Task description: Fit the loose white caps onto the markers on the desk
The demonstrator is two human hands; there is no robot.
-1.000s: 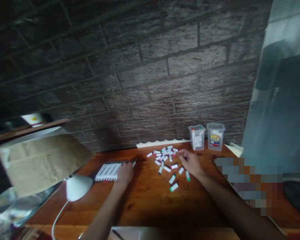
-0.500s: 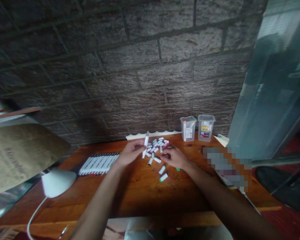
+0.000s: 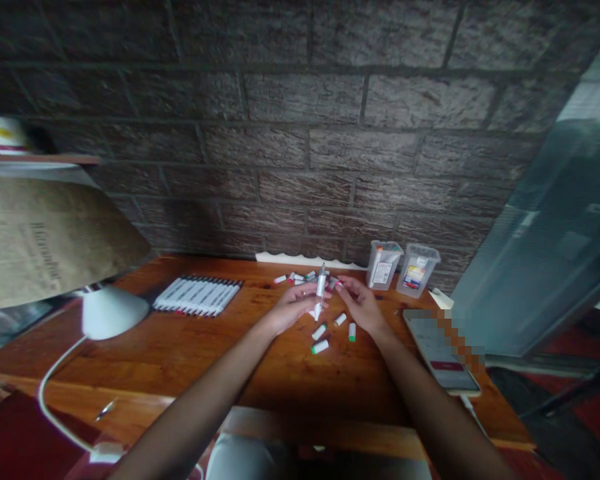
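Note:
My left hand (image 3: 293, 305) is closed around a white marker (image 3: 321, 291), held nearly upright above the wooden desk (image 3: 260, 360). My right hand (image 3: 361, 303) is just right of it, fingertips pinched near a small cap by the marker's top; what it holds is too small to name. Several loose white caps with coloured ends (image 3: 320, 347) lie on the desk under and behind both hands. A neat row of uncapped white markers (image 3: 197, 295) lies to the left.
Two clear plastic tubs (image 3: 383, 265) (image 3: 417, 269) stand against the brick wall. A phone (image 3: 443, 352) lies at the right edge. A white lamp head (image 3: 113, 312) with its cord and a brown paper bag (image 3: 45, 237) sit at the left.
My left hand left the row of markers, lifted one marker and brought it to the middle. My right hand rose from the cap pile toward the marker. The view tilted down.

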